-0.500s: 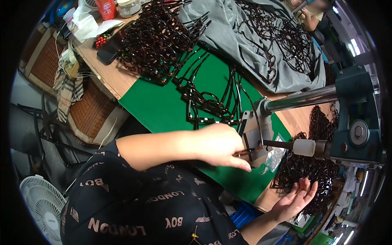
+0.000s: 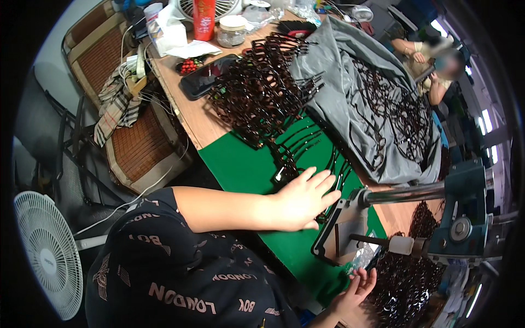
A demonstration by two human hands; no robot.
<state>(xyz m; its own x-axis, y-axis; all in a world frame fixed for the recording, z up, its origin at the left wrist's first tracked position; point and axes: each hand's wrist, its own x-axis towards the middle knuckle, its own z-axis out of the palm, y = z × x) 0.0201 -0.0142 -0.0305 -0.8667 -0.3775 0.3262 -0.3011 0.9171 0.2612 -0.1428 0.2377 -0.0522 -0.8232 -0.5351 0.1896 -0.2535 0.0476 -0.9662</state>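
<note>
My left hand [image 2: 309,199] is released, palm down with its fingers spread, over the dark tortoiseshell glasses frames [image 2: 285,164] on the green mat [image 2: 232,164]; whether the palm touches them I cannot tell. The frames lie around and beyond my hand, their thin temples reaching toward the far side, and my hand hides part of them. My right hand [image 2: 355,290] is nearer, to the right, its fingers loosely bent just beside a clear packet [image 2: 362,256]; I cannot tell whether the fingertips grasp anything.

Between my hands and the teal machine [image 2: 459,218] on the right, a dark rod with a white collar [image 2: 402,245] points left over a plate [image 2: 350,232]. Another heap of frames [image 2: 407,279] sits on the near right. At the far left is a larger pile [image 2: 254,93], with a phone [image 2: 205,79] beside it; grey cloth [image 2: 342,82] bearing more frames spreads to the far right.
</note>
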